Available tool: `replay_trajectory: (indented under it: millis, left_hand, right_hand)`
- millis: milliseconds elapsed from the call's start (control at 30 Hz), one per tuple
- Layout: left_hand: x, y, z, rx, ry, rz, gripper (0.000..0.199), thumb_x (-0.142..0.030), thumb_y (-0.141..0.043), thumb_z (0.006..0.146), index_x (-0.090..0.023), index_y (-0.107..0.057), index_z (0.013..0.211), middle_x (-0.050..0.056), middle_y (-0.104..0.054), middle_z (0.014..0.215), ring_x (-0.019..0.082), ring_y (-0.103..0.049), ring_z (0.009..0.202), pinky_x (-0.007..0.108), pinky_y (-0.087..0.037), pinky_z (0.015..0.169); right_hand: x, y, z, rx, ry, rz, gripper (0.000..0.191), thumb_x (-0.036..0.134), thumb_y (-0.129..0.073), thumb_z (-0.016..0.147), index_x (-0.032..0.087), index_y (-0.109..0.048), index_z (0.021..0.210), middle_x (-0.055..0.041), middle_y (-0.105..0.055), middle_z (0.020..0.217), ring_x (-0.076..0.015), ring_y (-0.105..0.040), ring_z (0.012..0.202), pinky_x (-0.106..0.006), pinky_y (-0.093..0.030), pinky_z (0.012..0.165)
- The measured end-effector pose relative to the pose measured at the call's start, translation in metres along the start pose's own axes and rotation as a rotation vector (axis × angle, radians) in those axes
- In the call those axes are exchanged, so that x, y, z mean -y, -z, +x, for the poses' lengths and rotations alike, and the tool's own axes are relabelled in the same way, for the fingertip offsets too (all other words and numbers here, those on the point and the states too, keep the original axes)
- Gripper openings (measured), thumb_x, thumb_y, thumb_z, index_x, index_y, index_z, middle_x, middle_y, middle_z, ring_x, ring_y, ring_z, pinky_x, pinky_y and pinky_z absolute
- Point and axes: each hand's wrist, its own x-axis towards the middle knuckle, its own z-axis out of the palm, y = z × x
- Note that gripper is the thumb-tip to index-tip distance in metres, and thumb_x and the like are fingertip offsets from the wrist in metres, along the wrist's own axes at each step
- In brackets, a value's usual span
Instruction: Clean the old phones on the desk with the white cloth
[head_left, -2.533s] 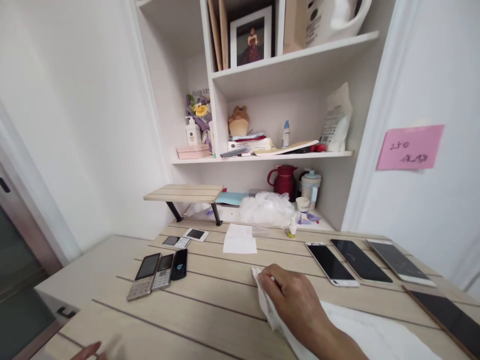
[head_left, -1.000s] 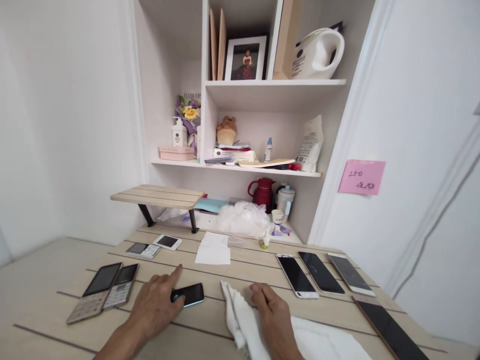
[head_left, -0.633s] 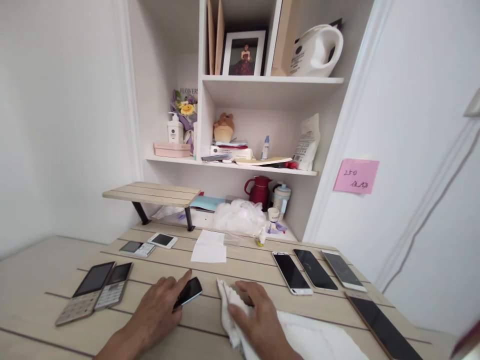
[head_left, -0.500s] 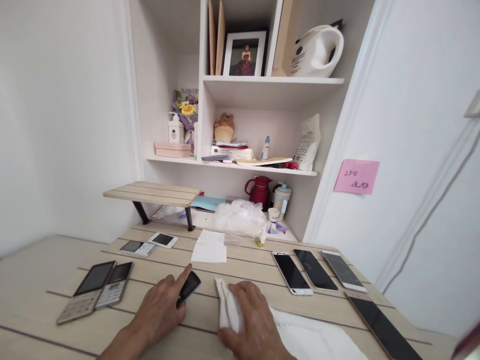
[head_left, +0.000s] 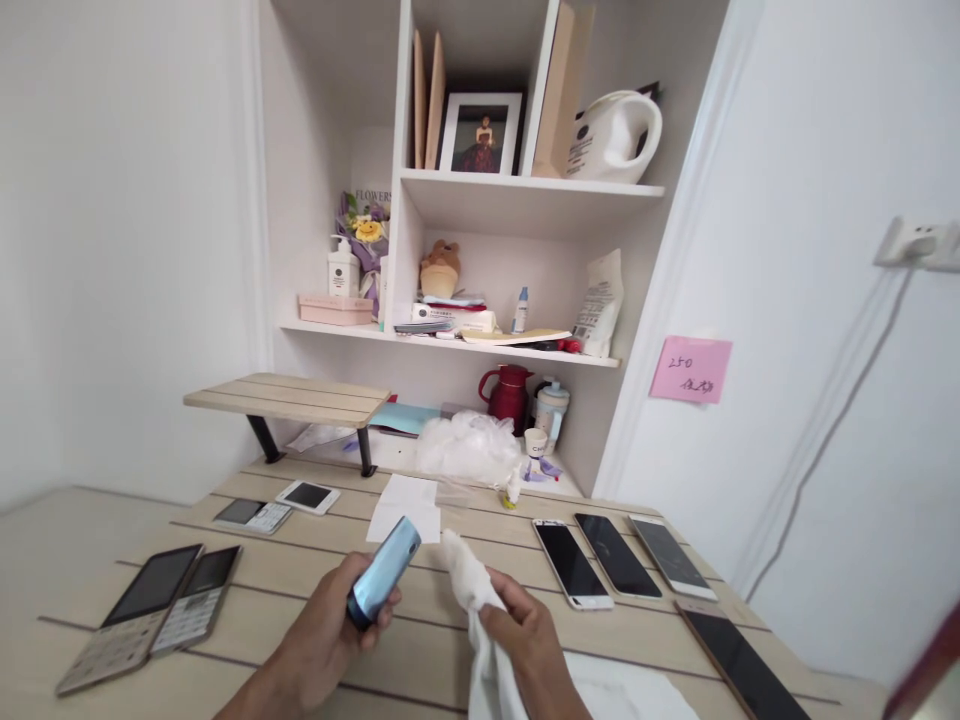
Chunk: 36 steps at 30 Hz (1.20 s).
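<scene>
A small mobile phone [head_left: 390, 568] with a shiny light-blue back is tilted up in my left hand [head_left: 334, 622], the fingers closed round its lower end. My right hand [head_left: 531, 638] pinches a bunched white cloth [head_left: 466, 572], whose tip points up just right of the phone without touching it. Under and beside my right hand, a white sheet [head_left: 637, 685] lies on the slatted table. Left of my left hand rest two unfolded flip phones, a gold one [head_left: 142, 612] and a silver one [head_left: 199, 598].
Further left lie a keypad phone [head_left: 253, 515] and a white phone [head_left: 308, 496]. Several smartphones, including a white-framed one [head_left: 573, 565], lie on the right. White paper [head_left: 405, 505] is beyond my hands. A raised wooden stand [head_left: 289, 398] and shelves border the table's back.
My left hand has lifted and turned the phone, so its blue back now shows. My right hand has gone from lying over the cloth to pinching it up off the table.
</scene>
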Motion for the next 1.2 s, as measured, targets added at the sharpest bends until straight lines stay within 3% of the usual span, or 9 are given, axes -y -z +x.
replay_trajectory:
  millis: [133, 333, 467, 667, 800, 900, 1000, 1100, 1200]
  left_hand:
    - [0.008, -0.019, 0.007, 0.077, 0.032, -0.205, 0.030, -0.043, -0.049, 0.087, -0.015, -0.058, 0.092, 0.006, -0.065, 0.068, 0.012, -0.051, 0.050, 0.019, -0.028, 0.038]
    - [0.038, -0.028, 0.016, 0.070, 0.028, -0.302, 0.037, -0.043, -0.046, 0.088, -0.014, -0.062, 0.072, 0.008, -0.066, 0.061, 0.009, -0.044, 0.037, 0.019, -0.024, 0.032]
    - [0.043, -0.026, 0.016, 0.087, 0.085, -0.316, 0.045, -0.047, -0.043, 0.093, -0.011, -0.064, 0.076, 0.010, -0.066, 0.060, 0.010, -0.045, 0.036, 0.019, -0.026, 0.032]
    - [0.043, -0.027, 0.014, 0.101, 0.129, -0.286, 0.040, -0.044, -0.043, 0.094, -0.011, -0.064, 0.082, 0.012, -0.068, 0.066, 0.012, -0.049, 0.038, 0.019, -0.026, 0.031]
    - [0.049, -0.028, 0.013, 0.091, 0.108, -0.263, 0.044, -0.047, -0.043, 0.093, -0.010, -0.065, 0.085, 0.011, -0.069, 0.066, 0.013, -0.050, 0.039, 0.020, -0.028, 0.031]
    - [0.052, -0.030, 0.012, 0.092, 0.100, -0.218, 0.048, -0.049, -0.044, 0.092, -0.009, -0.067, 0.081, 0.011, -0.068, 0.063, 0.012, -0.050, 0.038, 0.019, -0.027, 0.031]
    - [0.056, -0.032, 0.013, 0.114, 0.110, -0.194, 0.053, -0.052, -0.044, 0.091, -0.009, -0.069, 0.073, 0.010, -0.066, 0.059, 0.012, -0.051, 0.038, 0.018, -0.027, 0.032]
    - [0.061, -0.032, 0.014, 0.121, 0.115, -0.160, 0.056, -0.059, -0.049, 0.087, -0.011, -0.068, 0.065, 0.008, -0.064, 0.054, 0.012, -0.051, 0.039, 0.019, -0.028, 0.032]
    - [0.063, -0.032, 0.012, 0.099, 0.095, -0.186, 0.051, -0.061, -0.056, 0.082, -0.015, -0.064, 0.062, 0.003, -0.058, 0.046, 0.013, -0.049, 0.039, 0.019, -0.027, 0.033]
  right_hand:
    - [-0.007, 0.002, 0.005, -0.045, -0.004, 0.244, 0.056, 0.038, -0.080, 0.067, 0.019, -0.070, 0.119, -0.0063, -0.074, 0.096, -0.0239, -0.067, 0.079, -0.032, -0.050, 0.072]
    - [-0.013, 0.005, 0.006, -0.011, -0.016, 0.274, 0.066, 0.036, -0.084, 0.065, 0.018, -0.066, 0.126, -0.0094, -0.074, 0.094, -0.0267, -0.068, 0.077, -0.033, -0.050, 0.064]
    - [-0.008, 0.004, 0.005, -0.027, -0.013, 0.236, 0.062, 0.039, -0.083, 0.068, 0.019, -0.068, 0.124, -0.0094, -0.074, 0.102, -0.0278, -0.068, 0.083, -0.036, -0.051, 0.072]
    - [-0.004, 0.001, 0.003, -0.055, 0.070, 0.145, 0.059, 0.046, -0.082, 0.071, 0.019, -0.070, 0.121, -0.0110, -0.071, 0.116, -0.0336, -0.062, 0.113, -0.043, -0.045, 0.097]
    - [-0.006, 0.001, -0.001, -0.086, 0.126, -0.112, 0.053, 0.044, -0.073, 0.082, 0.021, -0.064, 0.129, -0.0106, -0.066, 0.127, -0.0319, -0.059, 0.119, -0.043, -0.044, 0.103]
    - [-0.008, 0.000, -0.005, -0.122, 0.346, -0.401, 0.040, 0.031, -0.062, 0.090, 0.025, -0.064, 0.129, -0.0085, -0.067, 0.121, -0.0272, -0.061, 0.115, -0.038, -0.046, 0.101]
    - [-0.012, -0.003, -0.007, -0.035, 0.555, -0.625, 0.046, 0.017, -0.054, 0.090, 0.026, -0.058, 0.135, -0.0070, -0.067, 0.103, -0.0224, -0.066, 0.096, -0.033, -0.054, 0.088]
    - [-0.021, -0.008, -0.009, 0.032, 0.634, -0.727, 0.054, 0.012, -0.050, 0.088, 0.026, -0.053, 0.140, -0.0048, -0.061, 0.089, -0.0195, -0.065, 0.078, -0.029, -0.057, 0.073]
    - [-0.033, -0.015, -0.012, 0.066, 0.670, -0.778, 0.053, 0.015, -0.050, 0.088, 0.031, -0.053, 0.139, -0.0041, -0.058, 0.088, -0.0175, -0.064, 0.070, -0.027, -0.056, 0.062]
